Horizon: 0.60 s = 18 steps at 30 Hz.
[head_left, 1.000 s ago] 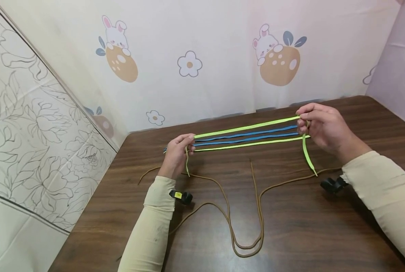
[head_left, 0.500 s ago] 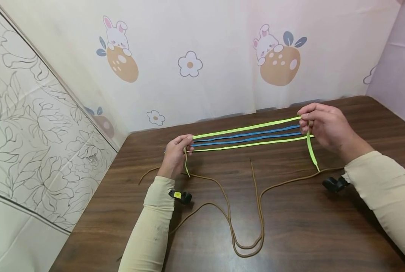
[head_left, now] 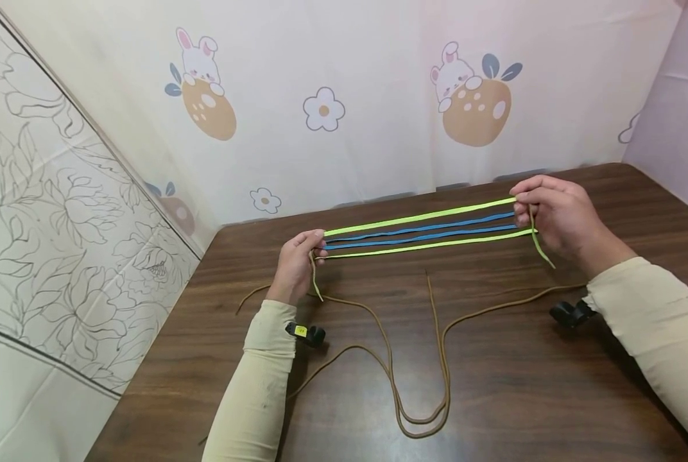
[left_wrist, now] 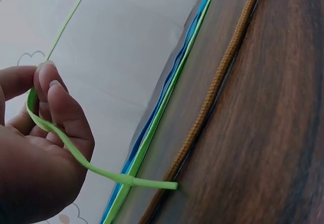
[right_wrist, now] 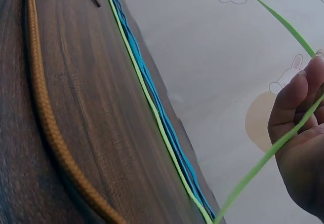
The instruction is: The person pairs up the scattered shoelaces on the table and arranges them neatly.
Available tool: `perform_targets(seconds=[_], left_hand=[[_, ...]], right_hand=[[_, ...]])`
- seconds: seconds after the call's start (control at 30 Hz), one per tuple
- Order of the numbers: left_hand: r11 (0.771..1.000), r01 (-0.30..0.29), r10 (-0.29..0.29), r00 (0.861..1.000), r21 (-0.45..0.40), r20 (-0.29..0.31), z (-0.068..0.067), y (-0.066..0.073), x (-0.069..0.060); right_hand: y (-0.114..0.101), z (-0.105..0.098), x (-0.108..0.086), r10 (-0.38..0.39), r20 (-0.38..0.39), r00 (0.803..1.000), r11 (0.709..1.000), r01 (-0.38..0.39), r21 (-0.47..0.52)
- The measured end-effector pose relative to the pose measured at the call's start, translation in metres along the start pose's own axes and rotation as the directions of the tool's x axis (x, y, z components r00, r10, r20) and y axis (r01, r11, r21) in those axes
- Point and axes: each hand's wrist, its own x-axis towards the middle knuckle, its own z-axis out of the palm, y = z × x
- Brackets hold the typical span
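A flat neon-green shoelace (head_left: 419, 216) stretches between the two hands, lifted above the table. Thumb and fingers of my left hand (head_left: 296, 262) pinch it near one end, and a short tail (left_wrist: 81, 159) with its tip dangles below. At the other side my right hand (head_left: 560, 218) pinches the lace, its free end (right_wrist: 258, 169) hanging down. Beyond, two blue shoelaces (head_left: 419, 238) and a second green shoelace (head_left: 430, 244) lie lengthwise on the table, their ends partly hidden by the hands.
A round brown shoelace (head_left: 445, 359) lies in loose bends across the dark wooden table (head_left: 517, 391), nearer to me. Behind the table's back edge hangs a printed curtain (head_left: 378, 128). A floral panel (head_left: 61, 192) stands at the left.
My right hand has shifted slightly right, and the lace tail below it has become shorter and swung right. The left hand has drifted slightly left, still holding the lace.
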Motion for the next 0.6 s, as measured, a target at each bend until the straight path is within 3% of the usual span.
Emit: perform_targets(seconds=[0.27,0.6], left_hand=[[1.0,-0.013,0.013,1.0,-0.017,-0.002,-0.0018,0.0006,0.0016],[1.0,0.006,-0.006,0.999,0.01,-0.044,-0.0083,-0.0023,0.0047]], right_hand=[[0.0004,-0.0017,0.0006,0.019,-0.032,0.999,1.0,-0.019,-0.002],[0.0019,-0.0077,0.0015,0.022,-0.102,0.995,0.996,-0.03,-0.08]])
